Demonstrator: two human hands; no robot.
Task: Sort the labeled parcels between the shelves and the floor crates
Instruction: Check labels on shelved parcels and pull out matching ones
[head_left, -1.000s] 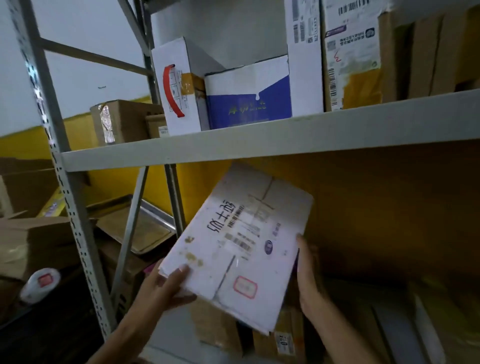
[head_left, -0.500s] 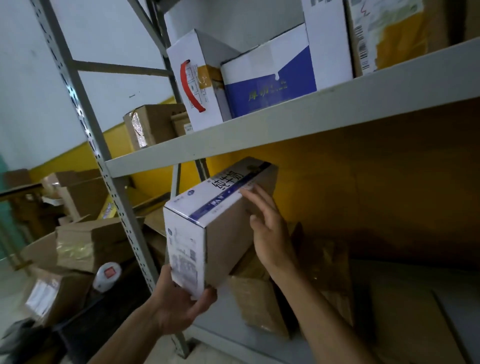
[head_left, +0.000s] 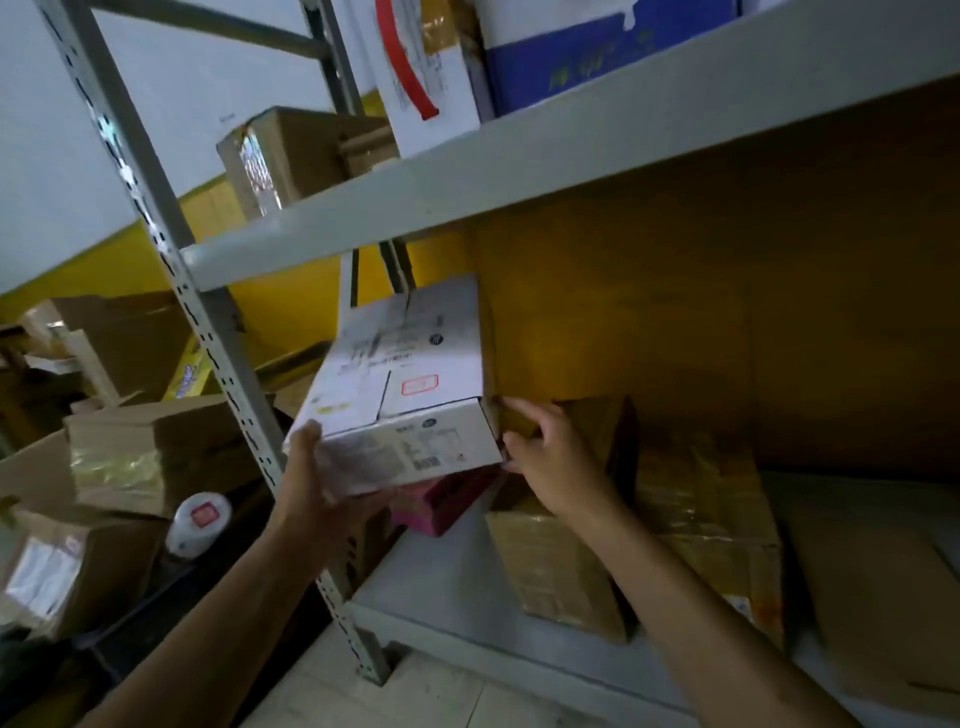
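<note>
Your left hand (head_left: 317, 480) has its grip wrapped under the near corner of the white box (head_left: 405, 387), held level above the lower shelf (head_left: 447, 587). Your right hand (head_left: 550, 457) touches its right end; its grip looks loosely curled, though blur hides contact. With 1 firm hold, the smooth printed cardboard could tip onto the pink packet (head_left: 447, 499) or taped brown box (head_left: 561, 561).

A parcel (head_left: 410, 384) sits between 2 shelves (head_left: 571, 156), above a small box (head_left: 447, 499), left of taped cartons (head_left: 701, 519).
</note>
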